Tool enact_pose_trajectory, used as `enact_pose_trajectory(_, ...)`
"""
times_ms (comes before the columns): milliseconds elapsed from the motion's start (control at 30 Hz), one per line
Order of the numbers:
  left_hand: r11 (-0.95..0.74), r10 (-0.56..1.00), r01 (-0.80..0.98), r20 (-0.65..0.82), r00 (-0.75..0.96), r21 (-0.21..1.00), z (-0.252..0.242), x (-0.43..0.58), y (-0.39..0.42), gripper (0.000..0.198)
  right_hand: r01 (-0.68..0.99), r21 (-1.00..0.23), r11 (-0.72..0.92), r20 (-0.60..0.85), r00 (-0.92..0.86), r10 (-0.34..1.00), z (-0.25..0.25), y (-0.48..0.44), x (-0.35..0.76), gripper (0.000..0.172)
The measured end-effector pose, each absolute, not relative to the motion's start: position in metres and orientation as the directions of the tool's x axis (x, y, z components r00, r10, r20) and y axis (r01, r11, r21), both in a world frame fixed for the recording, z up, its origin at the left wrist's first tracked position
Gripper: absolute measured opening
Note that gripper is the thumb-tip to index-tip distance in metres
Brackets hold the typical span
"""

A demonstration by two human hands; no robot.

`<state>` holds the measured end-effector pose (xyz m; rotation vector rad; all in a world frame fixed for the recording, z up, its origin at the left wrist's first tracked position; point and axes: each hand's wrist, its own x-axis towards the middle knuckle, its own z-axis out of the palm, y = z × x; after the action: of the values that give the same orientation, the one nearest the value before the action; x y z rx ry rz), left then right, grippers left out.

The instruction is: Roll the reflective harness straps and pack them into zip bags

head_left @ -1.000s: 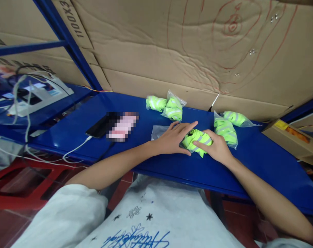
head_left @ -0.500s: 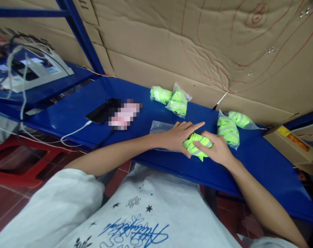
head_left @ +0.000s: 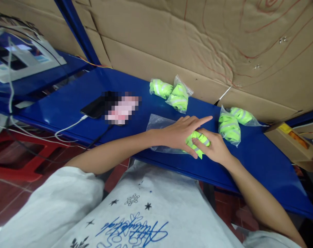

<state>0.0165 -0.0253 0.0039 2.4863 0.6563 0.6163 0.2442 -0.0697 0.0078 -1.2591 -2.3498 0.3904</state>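
A folded bundle of neon yellow-green fabric with silver stripes [head_left: 201, 141] is between my hands near the table's front edge. My right hand [head_left: 214, 146] wraps round its right side, thumb on top. My left hand [head_left: 183, 132] lies over its left side, index finger stretched out and thumb spread below. Under my left hand and wrist, a clear plastic bag [head_left: 158, 122] lies flat on the blue table [head_left: 128, 141]. Two bagged neon bundles [head_left: 178, 98] sit behind my hands, and two more [head_left: 229, 129] to the right.
A black phone [head_left: 93, 107] with a white cable and a pixelated pink item [head_left: 122, 110] lie at left. An open cardboard box [head_left: 291, 144] stands at the right end. Cardboard [head_left: 151, 38] lines the back. A red stool [head_left: 24, 158] is below left.
My left hand has slid slightly right, covering more of the bundle. The camera view has shifted a little. The bagged bundles have stayed in place.
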Motion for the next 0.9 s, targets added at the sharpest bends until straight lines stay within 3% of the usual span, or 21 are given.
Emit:
enact_pose_trajectory(67,-0.713,0.583,0.361,0.222,0.782,0.602,0.009,0.006,-0.021,0.125,0.706,-0.446,0.551,0.262,-0.486,0.834,0.007,-0.071,0.244,0.030)
enact_pose_trajectory(200,-0.593,0.572,0.374,0.046,0.819,0.713,0.018,-0.009,-0.007,0.076,0.680,-0.416,0.604,0.297,-0.525,0.797,0.008,-0.073,0.243,0.027)
enact_pose_trajectory(300,-0.583,0.592,0.349,0.089,0.801,0.734,0.019,-0.008,-0.005,0.066,0.701,-0.370,0.609,0.289,-0.536,0.793,0.010,-0.076,0.243,0.027)
enact_pose_trajectory(467,-0.651,0.614,0.363,0.182,0.768,0.667,0.012,0.003,-0.014,0.059,0.778,-0.294,0.555,0.202,-0.517,0.832,0.014,-0.080,0.241,0.031)
enact_pose_trajectory(567,-0.683,0.602,0.386,0.179,0.778,0.620,0.009,0.006,-0.016,0.062,0.802,-0.337,0.493,0.094,-0.493,0.865,0.015,-0.081,0.239,0.035)
enact_pose_trajectory(667,-0.720,0.594,0.437,0.154,0.790,0.539,0.010,0.006,-0.021,0.071,0.758,-0.508,0.408,0.059,-0.442,0.895,0.011,-0.077,0.237,0.033)
enact_pose_trajectory(833,-0.819,0.518,0.430,0.166,0.839,0.379,0.013,0.003,-0.042,0.127,0.559,-0.795,0.235,0.143,-0.203,0.969,-0.006,-0.067,0.235,0.044)
enact_pose_trajectory(900,-0.841,0.505,0.441,0.162,0.848,0.313,0.012,0.001,-0.045,0.130,0.503,-0.840,0.203,0.117,-0.197,0.973,-0.008,-0.065,0.236,0.046)
